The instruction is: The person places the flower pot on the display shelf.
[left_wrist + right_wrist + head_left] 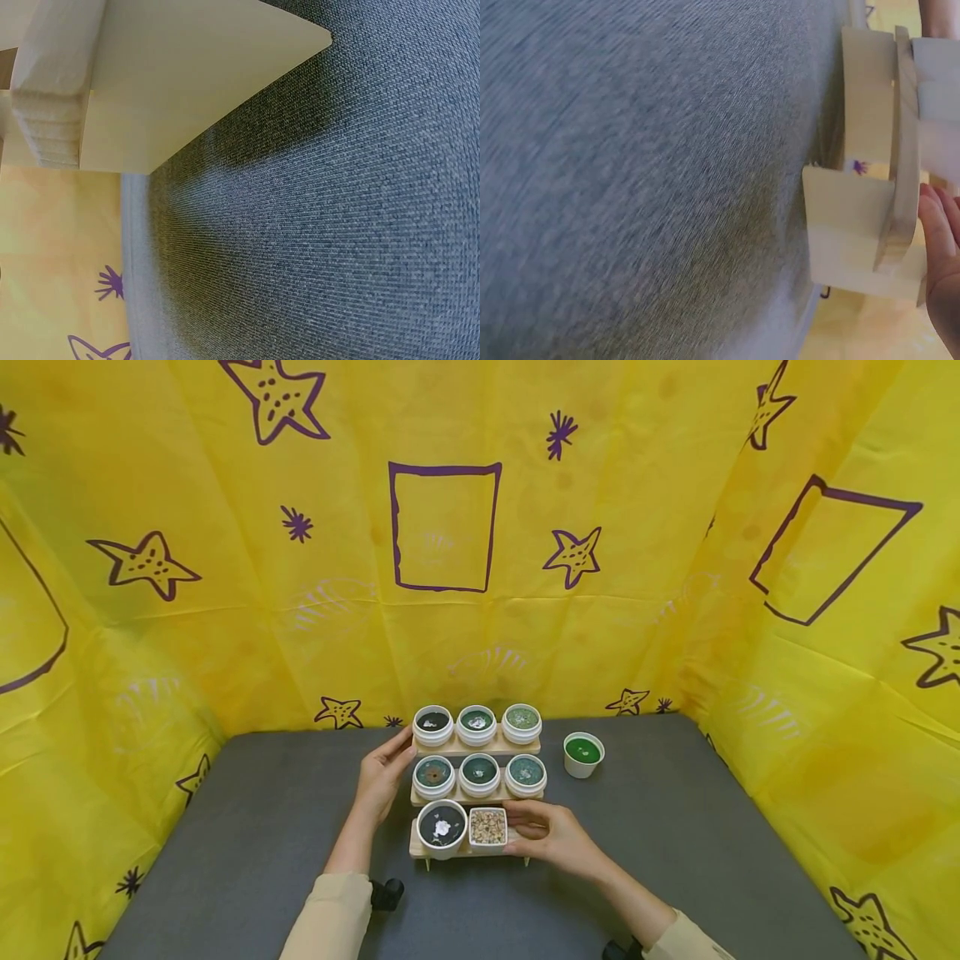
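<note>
A three-tier wooden stand (477, 797) holds small white pots. My left hand (381, 777) grips the left end of its top tier with thumb and fingertips. On the bottom tier, my right hand (558, 839) holds a square white pot (488, 827) of tan, gravel-like bits from its right side, thumb in front and fingers behind. A larger round pot (442, 825) with dark contents and a white patch stands left of it. In the right wrist view, my right fingers (939, 225) lie beside the wooden shelf (901, 150). The left wrist view shows a pale stand support (202, 67), without the hand.
Round pots with dark or green contents fill the top tier (476, 724) and middle tier (480, 773). A white cup (583, 754) with bright green contents stands right of the stand on the grey cloth (660, 827). Yellow patterned curtains (480, 635) enclose the back and sides.
</note>
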Tool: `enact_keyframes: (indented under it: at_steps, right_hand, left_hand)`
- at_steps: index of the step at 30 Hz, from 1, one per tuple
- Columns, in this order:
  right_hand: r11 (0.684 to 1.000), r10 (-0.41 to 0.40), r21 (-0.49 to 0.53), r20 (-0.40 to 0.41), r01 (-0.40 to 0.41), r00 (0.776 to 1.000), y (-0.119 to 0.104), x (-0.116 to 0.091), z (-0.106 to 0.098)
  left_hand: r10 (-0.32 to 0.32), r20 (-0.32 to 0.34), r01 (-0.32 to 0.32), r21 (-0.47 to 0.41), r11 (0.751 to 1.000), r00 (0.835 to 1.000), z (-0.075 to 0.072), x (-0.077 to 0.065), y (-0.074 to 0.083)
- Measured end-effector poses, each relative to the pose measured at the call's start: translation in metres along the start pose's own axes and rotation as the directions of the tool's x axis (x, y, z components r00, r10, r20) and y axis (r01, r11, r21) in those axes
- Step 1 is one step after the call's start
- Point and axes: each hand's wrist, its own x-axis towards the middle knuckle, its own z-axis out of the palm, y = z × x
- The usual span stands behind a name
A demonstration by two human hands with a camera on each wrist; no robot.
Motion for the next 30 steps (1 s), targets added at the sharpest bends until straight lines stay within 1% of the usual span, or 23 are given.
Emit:
enact_keyframes:
  at_steps: [7,10,16,20,26,30]
  right_hand:
    - [0.999,-0.016,-0.03,-0.021,0.016,1.0,0.005,-0.009,-0.014]
    - [0.999,-0.019,-0.043,-0.044,0.017,0.999,0.007,-0.012,-0.021]
    - [0.995,-0.028,-0.097,-0.094,0.019,0.995,0.01,-0.018,-0.037]
    - [0.993,-0.03,-0.115,-0.124,0.016,0.992,0.011,-0.022,-0.048]
    - [0.988,0.005,-0.148,-0.194,-0.034,0.981,0.014,-0.023,-0.063]
    - [0.989,0.013,-0.141,-0.237,-0.048,0.971,0.019,-0.022,-0.071]
  left_hand:
    - [0.047,0.005,-0.047,-0.017,0.999,0.999,0.001,0.0,-0.002]
    - [0.051,0.002,-0.051,-0.017,0.999,0.999,0.001,0.0,-0.002]
    - [0.024,-0.007,-0.024,-0.029,0.999,1.0,0.001,-0.001,-0.001]
    - [0.025,-0.01,-0.025,-0.018,1.0,1.0,0.002,-0.001,0.001]
    - [0.019,-0.004,-0.019,-0.013,1.0,1.0,0.001,-0.001,0.002]
    - [0.004,-0.005,-0.004,-0.013,1.0,1.0,0.001,0.0,0.002]
